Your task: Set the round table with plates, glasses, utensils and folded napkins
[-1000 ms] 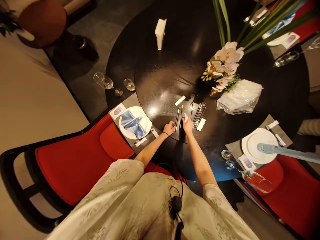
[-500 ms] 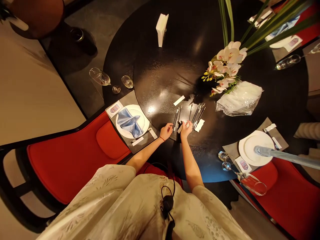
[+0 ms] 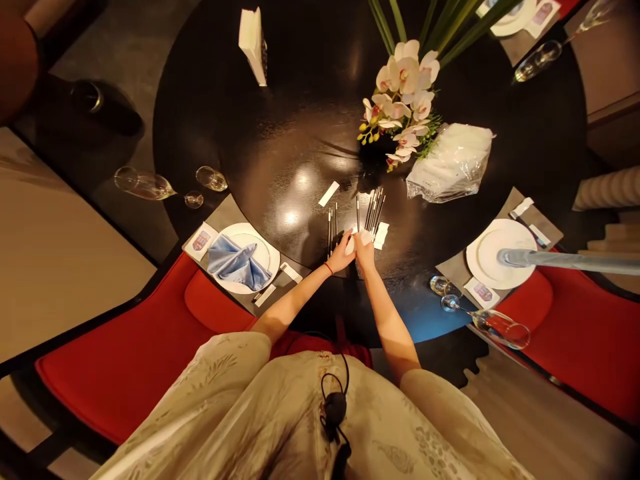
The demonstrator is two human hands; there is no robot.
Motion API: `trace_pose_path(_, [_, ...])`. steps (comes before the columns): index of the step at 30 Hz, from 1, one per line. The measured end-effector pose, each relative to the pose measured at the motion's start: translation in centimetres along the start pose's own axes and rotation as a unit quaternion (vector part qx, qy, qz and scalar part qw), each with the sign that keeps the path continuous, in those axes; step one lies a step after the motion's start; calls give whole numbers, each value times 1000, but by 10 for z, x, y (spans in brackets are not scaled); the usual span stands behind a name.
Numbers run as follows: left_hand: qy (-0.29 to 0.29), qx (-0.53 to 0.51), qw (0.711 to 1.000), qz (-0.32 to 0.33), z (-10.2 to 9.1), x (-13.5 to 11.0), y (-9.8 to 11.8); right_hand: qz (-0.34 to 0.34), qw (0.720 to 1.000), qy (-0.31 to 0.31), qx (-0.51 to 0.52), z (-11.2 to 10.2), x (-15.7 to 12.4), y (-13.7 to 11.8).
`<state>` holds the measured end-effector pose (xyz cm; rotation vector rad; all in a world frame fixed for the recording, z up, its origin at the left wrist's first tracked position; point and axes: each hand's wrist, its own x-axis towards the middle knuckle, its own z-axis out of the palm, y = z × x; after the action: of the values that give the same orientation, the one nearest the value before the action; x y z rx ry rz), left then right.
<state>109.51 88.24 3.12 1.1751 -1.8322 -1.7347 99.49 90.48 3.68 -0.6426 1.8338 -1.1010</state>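
Left hand (image 3: 340, 253) and right hand (image 3: 365, 250) met over the round black counter (image 3: 280, 120), both closed on a small white paper piece (image 3: 353, 242), fingers curled around it and pinching it between them, red cord (image 3: 328, 268) on left wrist. Thin metal chopsticks (image 3: 330, 230) lay just ahead of left hand, a tighter bunch of chopsticks (image 3: 374, 210) just ahead of right hand, white paper slip (image 3: 381, 235) just beside right hand, second slip (image 3: 329, 194) farther ahead. Clear plastic bag (image 3: 453, 163) of white paper lay near the orchid arrangement (image 3: 400, 100). White plate (image 3: 263, 267) with folded blue napkin (image 3: 235, 263) sat to the left, another white plate (image 3: 493, 253) to the right
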Motion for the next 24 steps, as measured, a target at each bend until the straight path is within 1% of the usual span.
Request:
trace_pose_path(2, [29, -18, 999, -27, 6, 1, 0, -6, 996, -40, -86, -2, -1, -1])
trace_pose_path(3, [44, -24, 998, -42, 7, 1, -1, -22, 987, -57, -149, -2, -1, -3])
trace_pose_path(5, [76, -37, 994, -75, 4, 1, -3, -67, 955, -93, -274, -3, 6, -10])
trace_pose_path(6, [90, -45, 990, -95, -1, 0, -4, -91, 937, -105, -321, -4, 13, -15])
trace_pose_path(7, [105, -53, 986, -115, -7, 0, -5, -112, 923, -100, -353, -7, 22, -21])
trace_pose_path(8, [122, -58, 982, -136, -14, -2, -7, -127, 915, -77, -375, -10, 34, -28])
trace_pose_path(9, [142, -59, 976, -155, -22, -3, -10, -132, 910, -35, -391, -14, 47, -33])
trace_pose_path(11, [193, -51, 961, -191, -38, -7, -15, -110, 900, 57, -417, -18, 74, -42])
trace_pose_path(12, [216, -47, 953, -207, -44, -10, -18, -89, 895, 80, -430, -18, 85, -43])
trace_pose_path(13, [230, -47, 946, -221, -48, -11, -21, -68, 890, 85, -442, -15, 93, -44])
trace_pose_path(14, [234, -52, 943, -231, -50, -12, -23, -52, 888, 77, -451, -9, 97, -42])
trace_pose_path(16, [215, -70, 946, -233, -48, -10, -25, -52, 884, 56, -460, 9, 93, -36])
trace_pose_path(18, [184, -104, 953, -219, -38, -2, -24, -80, 881, 49, -464, 29, 78, -27])
trace_pose_path(20, [173, -154, 951, -206, -25, 7, -22, -113, 878, 37, -464, 44, 59, -20])
trace_pose_path(22, [191, -214, 938, -196, -15, 12, -22, -132, 880, 32, -456, 49, 46, -17])
trace_pose_path(24, [221, -266, 919, -188, -12, 10, -25, -134, 883, 36, -449, 49, 40, -18])
